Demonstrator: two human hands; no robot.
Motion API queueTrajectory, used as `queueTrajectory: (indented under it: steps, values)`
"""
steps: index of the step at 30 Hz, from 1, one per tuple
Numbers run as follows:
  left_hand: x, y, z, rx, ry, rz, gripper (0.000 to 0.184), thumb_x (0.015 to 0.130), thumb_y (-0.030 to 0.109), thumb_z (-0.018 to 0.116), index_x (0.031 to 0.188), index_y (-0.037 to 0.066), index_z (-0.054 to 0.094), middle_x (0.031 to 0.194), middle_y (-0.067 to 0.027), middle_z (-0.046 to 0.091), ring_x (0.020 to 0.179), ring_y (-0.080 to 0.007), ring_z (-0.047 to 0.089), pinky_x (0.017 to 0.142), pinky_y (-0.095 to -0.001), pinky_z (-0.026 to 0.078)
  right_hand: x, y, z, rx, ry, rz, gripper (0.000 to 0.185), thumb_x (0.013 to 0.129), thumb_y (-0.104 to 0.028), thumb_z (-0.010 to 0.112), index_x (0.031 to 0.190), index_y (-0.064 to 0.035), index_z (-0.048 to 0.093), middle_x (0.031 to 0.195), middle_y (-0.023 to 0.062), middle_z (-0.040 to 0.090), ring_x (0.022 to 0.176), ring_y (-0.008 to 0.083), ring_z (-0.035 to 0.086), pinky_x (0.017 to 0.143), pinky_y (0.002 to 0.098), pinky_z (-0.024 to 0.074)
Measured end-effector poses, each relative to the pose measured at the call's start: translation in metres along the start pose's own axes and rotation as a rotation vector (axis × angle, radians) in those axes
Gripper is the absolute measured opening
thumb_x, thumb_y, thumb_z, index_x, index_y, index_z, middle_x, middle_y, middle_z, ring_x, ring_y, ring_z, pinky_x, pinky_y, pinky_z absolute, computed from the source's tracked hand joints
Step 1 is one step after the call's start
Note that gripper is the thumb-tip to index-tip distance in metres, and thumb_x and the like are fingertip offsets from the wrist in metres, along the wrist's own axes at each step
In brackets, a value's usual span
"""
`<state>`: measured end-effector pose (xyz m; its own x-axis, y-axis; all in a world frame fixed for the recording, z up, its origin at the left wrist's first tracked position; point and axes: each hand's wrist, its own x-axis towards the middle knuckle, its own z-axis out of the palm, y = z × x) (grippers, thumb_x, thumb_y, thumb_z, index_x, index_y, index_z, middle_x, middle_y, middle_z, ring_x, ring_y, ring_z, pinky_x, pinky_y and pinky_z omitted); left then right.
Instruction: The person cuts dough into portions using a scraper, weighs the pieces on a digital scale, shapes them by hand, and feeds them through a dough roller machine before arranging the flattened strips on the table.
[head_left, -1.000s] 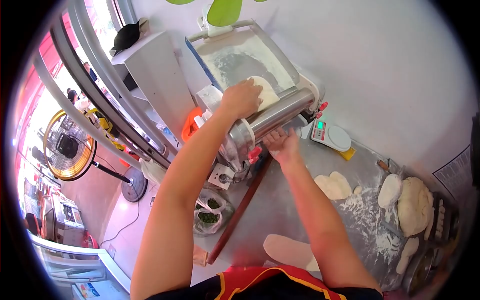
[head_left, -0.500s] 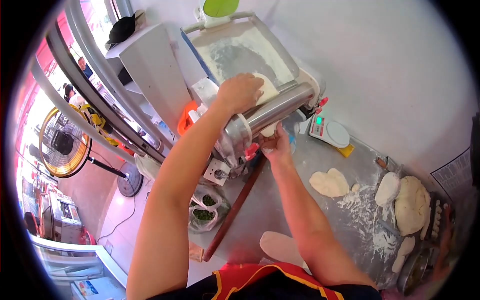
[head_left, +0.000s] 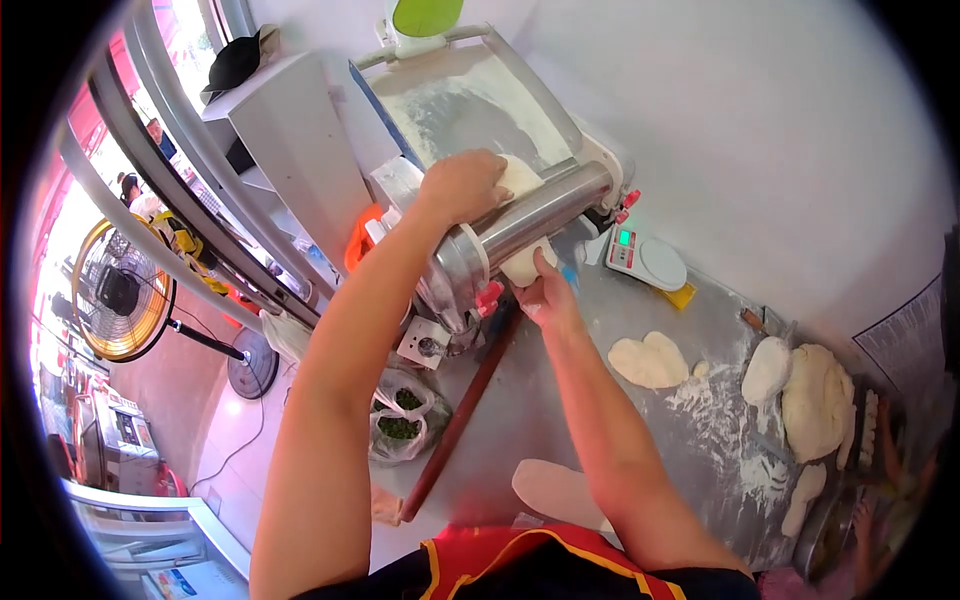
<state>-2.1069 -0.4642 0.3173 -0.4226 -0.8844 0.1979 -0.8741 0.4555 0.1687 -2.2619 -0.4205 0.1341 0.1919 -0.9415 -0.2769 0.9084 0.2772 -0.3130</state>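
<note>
A dough sheeter with a steel roller (head_left: 550,212) stands in front of me. On its floured feed tray (head_left: 470,100), a piece of dough (head_left: 519,178) lies against the back of the roller. My left hand (head_left: 465,187) rests palm down on that dough, fingers stretched over it. Under the front of the roller a flattened sheet of dough (head_left: 528,263) hangs out. My right hand (head_left: 545,296) grips its lower edge, thumb on top and the other fingers beneath.
On the metal table are a kitchen scale (head_left: 648,260), a flattened dough piece (head_left: 648,360), a large dough mass (head_left: 815,400), and a long wooden rolling pin (head_left: 465,415). A bag of chopped greens (head_left: 400,420) sits left of the pin. Further left stands a floor fan (head_left: 125,290).
More of the dough sheet shows below the roller, and less dough remains visible on the tray. My right hand now has its thumb over the sheet. The view has shifted slightly.
</note>
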Motion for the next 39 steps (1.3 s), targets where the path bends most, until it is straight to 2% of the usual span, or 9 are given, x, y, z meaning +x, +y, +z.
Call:
queueTrajectory:
  steps: [9, 12, 18, 21, 24, 27, 31, 37, 39]
  values:
    - [0.007, -0.004, 0.003, -0.025, -0.056, -0.067, 0.026, 0.081, 0.033, 0.063, 0.089, 0.008, 0.065, 0.097, -0.0143, 0.064, 0.095, -0.0335, 0.06, 0.08, -0.044, 0.047, -0.016, -0.003, -0.016, -0.058, 0.117, -0.001, 0.037, 0.092, -0.01, 0.055, 0.127, -0.0043, 0.045, 0.123, 0.0103, 0.056, 0.11, 0.026, 0.058, 0.092, 0.0404, 0.052]
    - [0.006, -0.007, 0.006, -0.034, -0.034, -0.021, 0.025, 0.08, 0.029, 0.062, 0.079, 0.004, 0.055, 0.091, -0.0133, 0.06, 0.09, -0.0342, 0.056, 0.074, -0.0446, 0.044, -0.027, -0.001, -0.021, -0.057, 0.063, -0.021, 0.034, 0.091, -0.01, 0.057, 0.124, -0.0054, 0.048, 0.121, 0.0098, 0.058, 0.109, 0.0256, 0.059, 0.09, 0.0406, 0.0532]
    - [0.007, -0.011, 0.011, -0.01, -0.016, -0.001, 0.029, 0.081, 0.033, 0.062, 0.1, 0.011, 0.066, 0.107, -0.0089, 0.063, 0.103, -0.0292, 0.056, 0.087, -0.0392, 0.045, -0.043, -0.003, -0.034, -0.106, 0.146, -0.023, 0.039, 0.091, -0.008, 0.055, 0.128, -0.0043, 0.043, 0.124, 0.0107, 0.054, 0.113, 0.0269, 0.056, 0.093, 0.0416, 0.0515]
    - [0.007, -0.014, 0.013, -0.012, -0.002, 0.026, 0.033, 0.082, 0.035, 0.061, 0.107, 0.013, 0.066, 0.111, -0.0075, 0.063, 0.107, -0.0275, 0.055, 0.09, -0.0378, 0.045, -0.057, -0.003, -0.038, -0.094, 0.147, -0.046, 0.039, 0.091, -0.007, 0.055, 0.129, -0.0047, 0.043, 0.126, 0.0108, 0.053, 0.113, 0.026, 0.055, 0.092, 0.0408, 0.051]
    - [0.004, -0.011, 0.011, 0.009, 0.03, 0.06, 0.035, 0.083, 0.035, 0.061, 0.108, 0.011, 0.066, 0.111, -0.0084, 0.063, 0.106, -0.0282, 0.056, 0.09, -0.0377, 0.045, -0.067, -0.006, -0.042, -0.092, 0.16, -0.039, 0.038, 0.091, -0.009, 0.056, 0.127, -0.0034, 0.045, 0.121, 0.0106, 0.056, 0.11, 0.0256, 0.058, 0.09, 0.0404, 0.0522]
    - [0.005, -0.005, 0.004, -0.012, -0.067, -0.044, 0.035, 0.083, 0.035, 0.06, 0.108, 0.01, 0.066, 0.109, -0.0099, 0.064, 0.105, -0.0292, 0.057, 0.09, -0.0375, 0.045, -0.078, -0.008, -0.048, -0.118, 0.155, -0.047, 0.037, 0.092, -0.008, 0.055, 0.127, -0.0045, 0.045, 0.122, 0.0102, 0.056, 0.11, 0.025, 0.058, 0.09, 0.0399, 0.0522]
    - [0.002, -0.005, 0.006, -0.101, 0.035, -0.011, 0.035, 0.085, 0.036, 0.059, 0.107, 0.01, 0.067, 0.108, -0.0146, 0.064, 0.103, -0.0307, 0.058, 0.088, -0.0374, 0.046, -0.093, -0.016, -0.055, -0.161, 0.144, -0.044, 0.038, 0.092, -0.009, 0.054, 0.128, -0.006, 0.044, 0.123, 0.0097, 0.055, 0.111, 0.0241, 0.057, 0.09, 0.0393, 0.0521]
    - [0.003, -0.002, 0.002, -0.18, 0.099, -0.08, 0.036, 0.086, 0.037, 0.059, 0.106, 0.008, 0.067, 0.107, -0.0162, 0.064, 0.103, -0.032, 0.058, 0.09, -0.0365, 0.045, -0.12, -0.021, -0.051, -0.209, 0.183, -0.097, 0.043, 0.091, -0.008, 0.055, 0.131, -0.0042, 0.04, 0.124, 0.0119, 0.053, 0.11, 0.0264, 0.056, 0.09, 0.0416, 0.051]
    - [-0.001, -0.003, 0.003, -0.152, 0.25, -0.049, 0.031, 0.086, 0.033, 0.059, 0.103, 0.008, 0.067, 0.108, -0.0151, 0.064, 0.103, -0.0318, 0.058, 0.09, -0.0366, 0.045, -0.131, -0.022, -0.047, -0.185, 0.171, -0.109, 0.043, 0.091, -0.008, 0.055, 0.131, -0.0037, 0.04, 0.124, 0.0128, 0.053, 0.109, 0.0265, 0.057, 0.088, 0.0411, 0.0517]
